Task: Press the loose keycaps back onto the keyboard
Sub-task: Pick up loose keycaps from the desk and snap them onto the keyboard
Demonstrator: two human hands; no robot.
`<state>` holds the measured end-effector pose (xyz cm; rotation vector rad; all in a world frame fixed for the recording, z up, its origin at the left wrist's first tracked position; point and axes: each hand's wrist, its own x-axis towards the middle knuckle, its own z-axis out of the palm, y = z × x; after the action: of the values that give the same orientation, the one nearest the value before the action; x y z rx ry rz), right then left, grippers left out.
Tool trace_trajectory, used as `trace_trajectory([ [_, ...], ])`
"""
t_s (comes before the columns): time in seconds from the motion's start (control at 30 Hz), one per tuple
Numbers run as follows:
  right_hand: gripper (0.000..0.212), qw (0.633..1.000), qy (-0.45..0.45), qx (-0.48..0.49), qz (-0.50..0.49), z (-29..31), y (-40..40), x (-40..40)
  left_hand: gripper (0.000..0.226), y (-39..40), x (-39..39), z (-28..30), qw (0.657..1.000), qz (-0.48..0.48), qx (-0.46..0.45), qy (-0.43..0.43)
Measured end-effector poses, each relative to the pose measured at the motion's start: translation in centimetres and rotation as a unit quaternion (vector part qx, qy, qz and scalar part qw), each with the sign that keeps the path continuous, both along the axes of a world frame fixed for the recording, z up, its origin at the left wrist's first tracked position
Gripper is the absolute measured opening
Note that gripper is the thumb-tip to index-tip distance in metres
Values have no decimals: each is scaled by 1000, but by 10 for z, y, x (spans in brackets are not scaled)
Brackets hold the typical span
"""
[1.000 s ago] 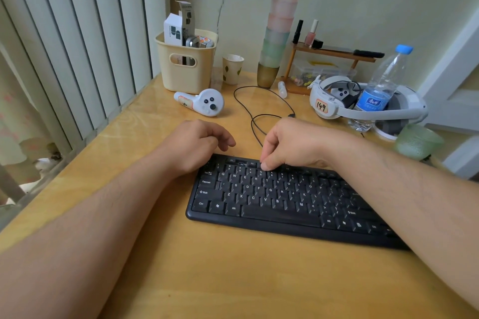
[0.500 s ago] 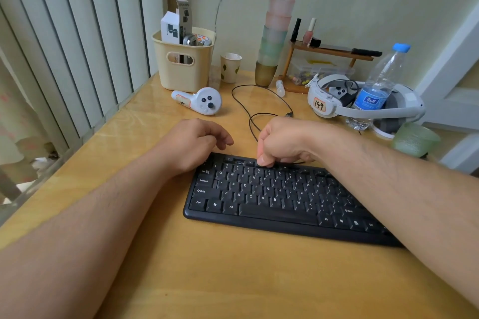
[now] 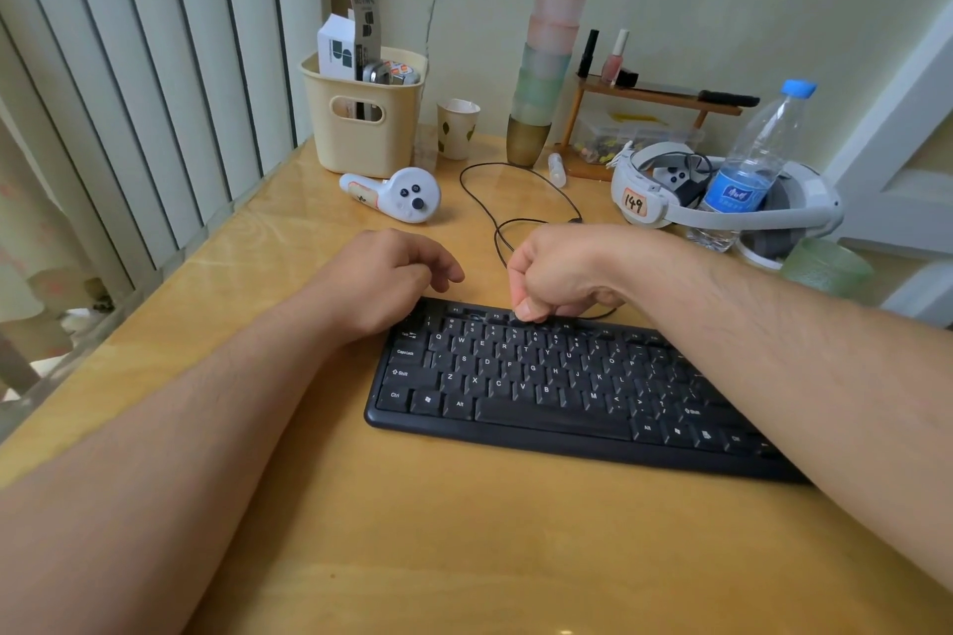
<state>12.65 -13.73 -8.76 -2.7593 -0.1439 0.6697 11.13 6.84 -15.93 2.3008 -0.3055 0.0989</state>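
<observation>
right hand [image 3: 562,276] sits curled in a loose fist over the top rows of the black keyboard [image 3: 557,392], knuckles up, forearm coming in from the right and crossing the keyboard's right end. thumb and index tip are pressed together down at the function row, on a small dark keycap [image 3: 517,320]; pinching or just pressing it, cannot tell for sure. left hand [image 3: 381,278] rests just beside the keyboard's top left corner, palm down, fingers loosely curled, holding nothing, fingertips hanging over the corner. forearm comes in from lower left across the wooden desk [image 3: 464,531].

one keyboard, lying at a slight angle near the middle of the desk. a gap shows in the function row left of the right thumb. other loose keycaps: none made out.

counts behind: one white controller [image 3: 399,193], one cream basket [image 3: 361,119] with boxes in it, one paper cup [image 3: 458,126], one stack of tinted cups [image 3: 546,57], exact number unclear, one black cable [image 3: 515,201], one white headset [image 3: 722,201] labelled 149, one water bottle [image 3: 753,160] with blue cap, one small wooden shelf [image 3: 665,98] with two upright bottles on it.
</observation>
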Motion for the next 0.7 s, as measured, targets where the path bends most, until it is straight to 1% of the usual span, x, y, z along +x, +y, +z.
trace_trajectory([
  [0.17,12,1000,5,-16,13,-1,4,3,46,-1,2,-1,1000,1,8,0],
  [0.33,7,998,38,-49,25,0,14,9,46,-3,3,-1,1000,-1,11,3],
  [0.43,17,995,41,-83,46,0,24,10,46,-4,3,-2,1000,-2,10,2],
  [0.5,20,994,37,-91,57,1,25,11,46,-2,2,-2,1000,2,5,3],
  [0.6,14,996,38,-62,51,5,17,13,45,-1,0,-1,1000,2,-5,5],
  [0.7,5,999,42,7,17,7,1,14,44,-3,-1,1,1000,0,-8,5],
])
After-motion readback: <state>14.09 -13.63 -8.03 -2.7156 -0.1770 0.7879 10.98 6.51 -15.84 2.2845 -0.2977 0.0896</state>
